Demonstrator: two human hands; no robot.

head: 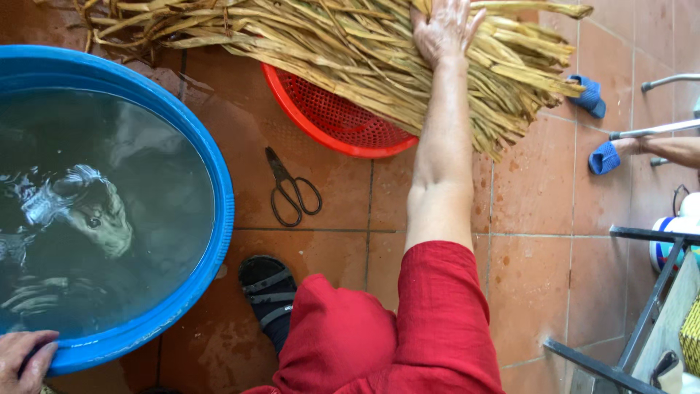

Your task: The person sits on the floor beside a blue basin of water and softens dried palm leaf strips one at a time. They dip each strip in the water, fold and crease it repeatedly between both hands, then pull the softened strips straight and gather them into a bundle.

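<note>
Far across the tiled floor, your right hand pressed flat, fingers spread, on the bundle of dried yellow-tan leaves lying over the red basket, leaf tips cut off at the top edge, your left hand curled round the blue tub's near rim, partly out of frame, scissors between.

The dried leaves under the right hand at the far side look matt, fibrous and rough, straw-yellow, and they lie across a glossy red plastic basket with a fine perforated mesh. At the near left, the left hand grips the smooth, shiny rim of a blue plastic tub whose water gives a mirror-like sheen. The floor tiles are terracotta, faintly wet and mottled; the scissors are dark metal with black handles, and the sleeve is soft matt red cloth.
</note>
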